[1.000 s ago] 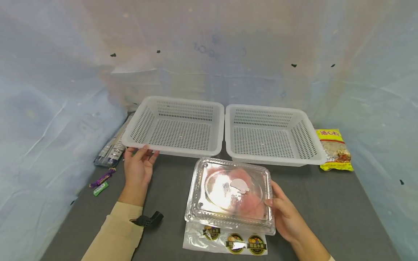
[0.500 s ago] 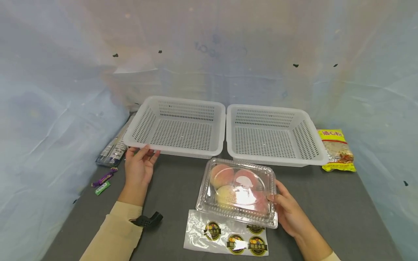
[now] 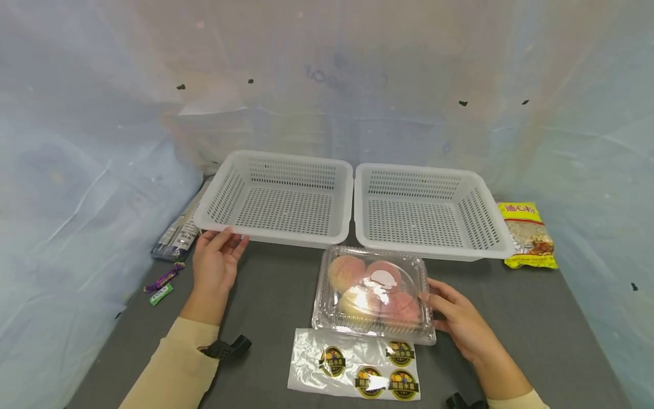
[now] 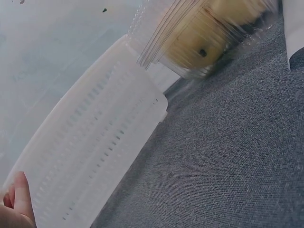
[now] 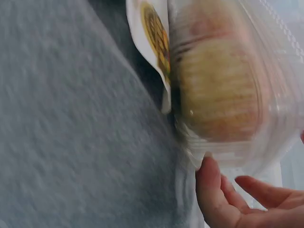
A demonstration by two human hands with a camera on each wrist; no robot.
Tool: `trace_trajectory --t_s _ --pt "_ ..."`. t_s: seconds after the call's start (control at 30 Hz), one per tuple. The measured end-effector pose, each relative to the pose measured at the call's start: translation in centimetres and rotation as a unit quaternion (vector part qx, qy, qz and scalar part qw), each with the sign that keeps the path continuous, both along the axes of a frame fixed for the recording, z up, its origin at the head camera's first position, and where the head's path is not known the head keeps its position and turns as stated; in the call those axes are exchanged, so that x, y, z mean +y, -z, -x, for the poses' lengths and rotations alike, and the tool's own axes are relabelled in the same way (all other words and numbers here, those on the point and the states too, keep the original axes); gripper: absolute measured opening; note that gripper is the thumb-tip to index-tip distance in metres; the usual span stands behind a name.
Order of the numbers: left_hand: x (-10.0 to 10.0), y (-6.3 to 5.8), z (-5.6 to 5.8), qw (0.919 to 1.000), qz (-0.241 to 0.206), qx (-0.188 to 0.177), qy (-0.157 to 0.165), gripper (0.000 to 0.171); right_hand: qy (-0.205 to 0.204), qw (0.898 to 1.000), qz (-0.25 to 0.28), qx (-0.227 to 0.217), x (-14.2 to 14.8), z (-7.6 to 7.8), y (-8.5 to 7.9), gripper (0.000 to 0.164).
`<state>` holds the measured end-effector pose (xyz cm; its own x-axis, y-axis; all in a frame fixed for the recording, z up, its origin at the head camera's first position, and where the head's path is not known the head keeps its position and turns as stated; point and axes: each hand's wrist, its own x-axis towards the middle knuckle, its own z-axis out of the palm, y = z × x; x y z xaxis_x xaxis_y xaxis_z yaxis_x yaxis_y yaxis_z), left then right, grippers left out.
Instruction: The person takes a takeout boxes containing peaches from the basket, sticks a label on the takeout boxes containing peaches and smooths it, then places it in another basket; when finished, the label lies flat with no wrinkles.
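A clear plastic clamshell box (image 3: pixel 327 301) of several peaches (image 3: pixel 347 272) lies before the right-hand basket, its back edge close to that basket's front. My right hand (image 3: pixel 462 318) is at the box's right side, thumb tip at the rim. In the right wrist view a fingertip (image 5: pixel 207 164) touches the box's lower edge, while another finger stands apart. My left hand (image 3: pixel 214 264) holds the front rim of the left white basket (image 3: pixel 286 237), fingers partly hidden under it. In the left wrist view only part of that hand (image 4: pixel 19 204) shows beside the basket wall.
The right white basket (image 3: pixel 434 250) stands beside the left one. A plastic sheet with round fruit stickers (image 3: pixel 352 369) lies in front of the box. A yellow food packet (image 3: pixel 526 236) is at right; a grey pack (image 3: pixel 179 233) and two small wrapped sweets (image 3: pixel 162 292) are at left.
The clamshell box has gone from tilted to flatter, moving slightly right and back and uncovering the sticker sheet. My right hand's hold has loosened. The left hand has stayed at the basket.
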<state>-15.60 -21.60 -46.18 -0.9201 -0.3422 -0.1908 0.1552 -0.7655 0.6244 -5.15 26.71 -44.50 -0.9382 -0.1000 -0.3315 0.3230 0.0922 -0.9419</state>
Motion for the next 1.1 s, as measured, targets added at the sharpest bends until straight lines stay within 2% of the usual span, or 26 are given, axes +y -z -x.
trace_trajectory --t_s 0.07,0.23,0.4,0.47,0.53,0.63,0.73,0.83,0.97,1.03,1.1 --pt "-0.2 -0.1 -0.3 1.0 -0.006 -0.005 0.004 0.02 -0.004 1.0 -0.024 0.001 0.2 0.0 -0.2 0.063" --pt "-0.4 -0.5 -1.5 0.9993 -0.005 -0.017 0.034 0.01 -0.012 0.999 -0.035 0.028 0.8 -0.2 -0.6 0.062" --pt "-0.5 -0.7 -3.5 0.9944 0.011 -0.006 0.105 0.022 -0.011 0.996 -0.04 0.075 1.4 -0.4 -1.0 0.058" --pt "-0.3 -0.7 -4.5 0.989 0.037 -0.001 0.143 0.03 -0.009 0.994 -0.055 0.092 1.7 -0.5 -1.3 0.057" --pt "-0.1 -0.5 -5.5 0.979 0.084 -0.001 0.186 0.038 -0.005 0.991 -0.074 0.108 1.9 -0.6 -1.6 0.058" --pt "0.0 -0.3 -6.8 0.9518 0.156 -0.002 0.264 0.048 0.001 0.986 -0.102 0.134 2.0 -0.7 -2.1 0.057" --pt "-0.4 -0.1 -7.9 0.9133 0.211 -0.009 0.348 0.059 -0.001 0.979 -0.121 0.163 2.0 -0.9 -2.4 0.055" --pt "-0.7 -0.1 -8.8 0.8743 0.234 -0.025 0.425 0.07 -0.005 0.973 -0.128 0.19 1.8 -1.1 -2.6 0.051" --pt "-0.4 -0.2 -10.1 0.8251 0.254 -0.046 0.503 0.075 -0.003 0.967 -0.123 0.225 1.5 -1.5 -3.0 0.047" --pt "0.1 -0.3 -10.9 0.8076 0.259 -0.055 0.527 0.074 -0.003 0.963 -0.122 0.241 1.3 -1.7 -3.3 0.046" --pt "0.8 -0.5 -11.5 0.7967 0.254 -0.064 0.545 0.072 -0.006 0.96 -0.118 0.254 1.0 -1.8 -3.8 0.045"
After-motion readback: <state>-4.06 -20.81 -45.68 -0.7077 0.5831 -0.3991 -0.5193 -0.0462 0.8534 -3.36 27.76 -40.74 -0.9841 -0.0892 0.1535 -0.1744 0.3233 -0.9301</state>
